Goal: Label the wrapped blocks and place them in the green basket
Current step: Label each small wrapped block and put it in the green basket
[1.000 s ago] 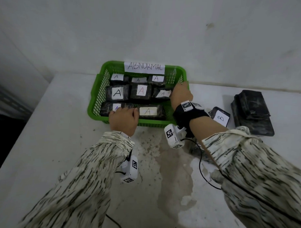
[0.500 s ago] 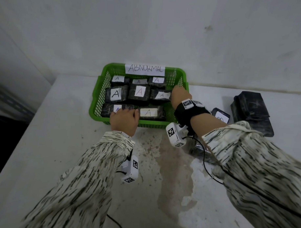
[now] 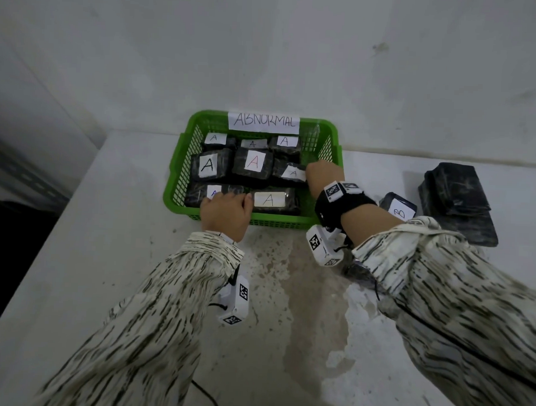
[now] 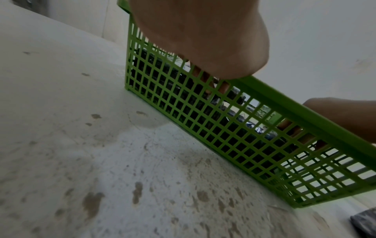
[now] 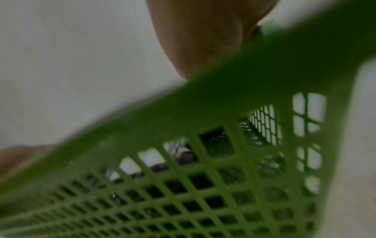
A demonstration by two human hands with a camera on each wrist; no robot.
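Note:
The green basket (image 3: 182,172) stands against the wall with a paper sign ABNORMAL (image 3: 263,121) on its back rim. Inside lie several black wrapped blocks with white A labels, among them one with a red A (image 3: 253,162) and a front one (image 3: 273,200). My left hand (image 3: 225,210) hooks over the front rim, its fingers curled down inside the mesh wall (image 4: 223,128). My right hand (image 3: 322,177) grips the rim near the front right corner, and its fingers also reach inside. The basket's mesh (image 5: 203,193) fills the right wrist view below the palm (image 5: 203,32).
A wrapped block labelled B (image 3: 398,207) lies on the table right of the basket, behind my right wrist. A stack of unlabelled dark wrapped blocks (image 3: 455,197) lies farther right. The table's left edge (image 3: 47,225) drops off, and the wall stands close behind.
Both hands stay on the basket. The right hand has slid slightly toward the near right corner.

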